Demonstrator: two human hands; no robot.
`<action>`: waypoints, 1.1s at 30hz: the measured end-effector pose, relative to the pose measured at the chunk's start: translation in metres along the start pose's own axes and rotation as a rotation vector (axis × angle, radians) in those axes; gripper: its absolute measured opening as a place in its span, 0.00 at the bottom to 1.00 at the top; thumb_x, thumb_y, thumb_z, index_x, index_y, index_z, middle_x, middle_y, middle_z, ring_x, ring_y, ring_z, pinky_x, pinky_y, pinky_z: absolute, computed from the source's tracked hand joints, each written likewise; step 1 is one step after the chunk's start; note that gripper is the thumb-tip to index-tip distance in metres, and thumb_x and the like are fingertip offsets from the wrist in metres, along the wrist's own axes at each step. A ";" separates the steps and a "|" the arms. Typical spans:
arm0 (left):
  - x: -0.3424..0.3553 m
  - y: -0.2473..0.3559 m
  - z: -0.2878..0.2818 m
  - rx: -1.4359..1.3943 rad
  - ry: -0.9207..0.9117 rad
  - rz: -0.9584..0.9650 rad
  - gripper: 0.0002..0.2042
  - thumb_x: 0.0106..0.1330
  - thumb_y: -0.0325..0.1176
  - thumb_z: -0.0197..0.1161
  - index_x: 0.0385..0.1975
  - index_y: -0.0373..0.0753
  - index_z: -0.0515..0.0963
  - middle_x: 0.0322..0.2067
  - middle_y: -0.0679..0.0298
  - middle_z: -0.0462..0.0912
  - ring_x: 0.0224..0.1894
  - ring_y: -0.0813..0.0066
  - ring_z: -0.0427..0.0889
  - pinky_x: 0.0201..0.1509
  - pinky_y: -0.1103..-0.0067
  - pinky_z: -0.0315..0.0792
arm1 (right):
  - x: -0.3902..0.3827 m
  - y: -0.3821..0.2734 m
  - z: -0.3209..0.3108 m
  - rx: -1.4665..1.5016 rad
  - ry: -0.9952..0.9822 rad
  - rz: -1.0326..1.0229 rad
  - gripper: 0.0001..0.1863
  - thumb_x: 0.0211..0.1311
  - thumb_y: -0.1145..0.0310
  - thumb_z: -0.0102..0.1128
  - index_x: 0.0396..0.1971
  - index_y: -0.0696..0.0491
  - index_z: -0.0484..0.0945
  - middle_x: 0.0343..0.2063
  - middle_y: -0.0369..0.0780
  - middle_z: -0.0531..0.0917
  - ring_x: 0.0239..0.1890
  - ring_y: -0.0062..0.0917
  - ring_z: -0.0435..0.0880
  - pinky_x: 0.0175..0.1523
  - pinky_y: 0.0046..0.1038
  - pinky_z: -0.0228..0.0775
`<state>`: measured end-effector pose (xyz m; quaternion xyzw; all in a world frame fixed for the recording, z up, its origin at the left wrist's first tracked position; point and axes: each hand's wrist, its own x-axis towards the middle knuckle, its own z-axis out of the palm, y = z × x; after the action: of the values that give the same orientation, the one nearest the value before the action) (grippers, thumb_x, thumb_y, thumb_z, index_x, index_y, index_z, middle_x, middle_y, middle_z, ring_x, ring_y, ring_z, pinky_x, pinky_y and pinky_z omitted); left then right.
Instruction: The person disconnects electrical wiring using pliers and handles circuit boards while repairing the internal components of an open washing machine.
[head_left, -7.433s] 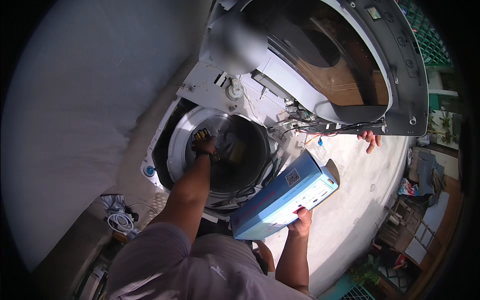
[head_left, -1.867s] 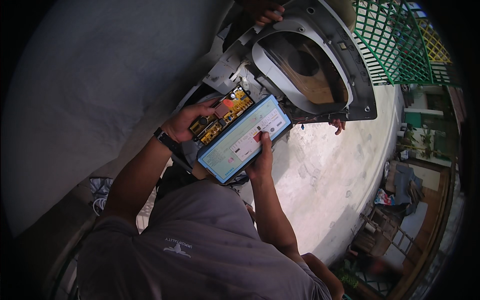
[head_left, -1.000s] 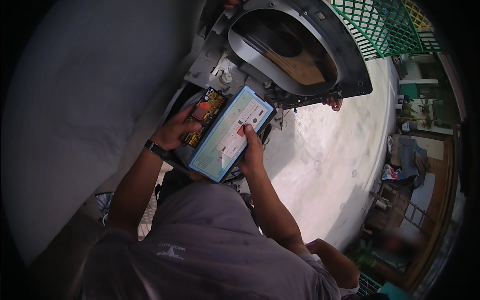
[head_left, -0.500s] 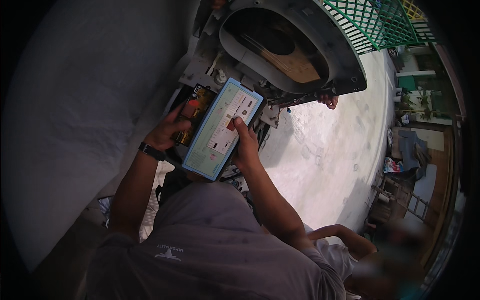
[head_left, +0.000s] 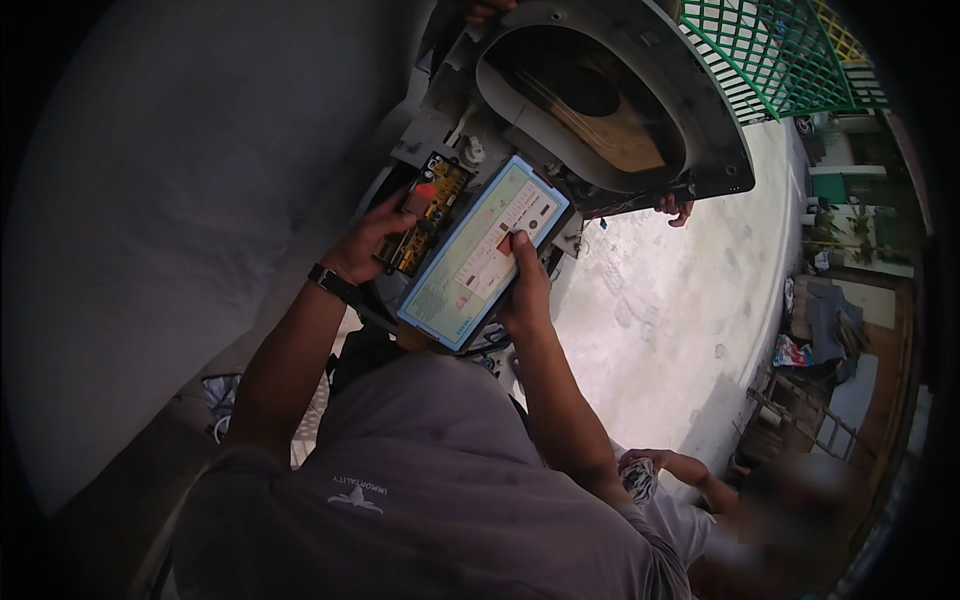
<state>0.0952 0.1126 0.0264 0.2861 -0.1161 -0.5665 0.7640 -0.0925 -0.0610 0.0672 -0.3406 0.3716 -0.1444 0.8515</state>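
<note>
Now the circuit board (head_left: 428, 215) is up out of the washing machine's tub, where the left hand (head_left: 362, 248) held it several seconds ago. That hand grips the board by its near side, thumb over the component face, a watch (head_left: 333, 284) on the wrist. Just beside it, the right hand (head_left: 530, 292) grasps a long blue cardboard box (head_left: 452, 268), thumb resting on a red patch of the pale printed face, which has turned upward; whether board and box touch is hard to tell. Over the last two seconds this pairing has hardly altered, so the work seems to have passed from reaching into the machine to holding the two side by side in view, with neither hand free. Beyond them, the washing machine's top panel (head_left: 715, 125) remains tipped up, another person's hand (head_left: 676, 208) at its lower edge. At lower right, a co-worker's forearm (head_left: 690, 468) has newly come into sight.
</note>
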 end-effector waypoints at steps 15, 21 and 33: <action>0.000 0.010 0.012 -0.050 -0.011 -0.001 0.33 0.71 0.35 0.59 0.74 0.36 0.56 0.65 0.51 0.73 0.65 0.63 0.78 0.67 0.69 0.75 | 0.005 0.004 -0.007 -0.044 0.031 0.022 0.35 0.69 0.49 0.65 0.65 0.58 0.67 0.56 0.46 0.79 0.58 0.37 0.80 0.64 0.42 0.73; 0.000 0.009 0.016 -0.072 -0.036 0.016 0.34 0.71 0.35 0.59 0.75 0.37 0.55 0.65 0.53 0.73 0.64 0.63 0.79 0.66 0.69 0.77 | 0.006 0.004 -0.010 -0.007 0.005 0.039 0.37 0.67 0.51 0.68 0.66 0.58 0.65 0.56 0.46 0.79 0.57 0.37 0.81 0.63 0.42 0.75; 0.002 -0.004 -0.004 0.152 0.063 0.023 0.39 0.64 0.30 0.71 0.75 0.40 0.58 0.65 0.63 0.72 0.66 0.73 0.73 0.68 0.72 0.70 | 0.003 -0.004 -0.007 -0.073 -0.056 0.080 0.34 0.67 0.54 0.65 0.64 0.58 0.69 0.56 0.47 0.80 0.59 0.39 0.80 0.65 0.44 0.72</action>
<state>0.0951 0.1111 0.0205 0.3598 -0.1379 -0.5379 0.7498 -0.0958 -0.0688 0.0653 -0.3602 0.3660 -0.0868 0.8537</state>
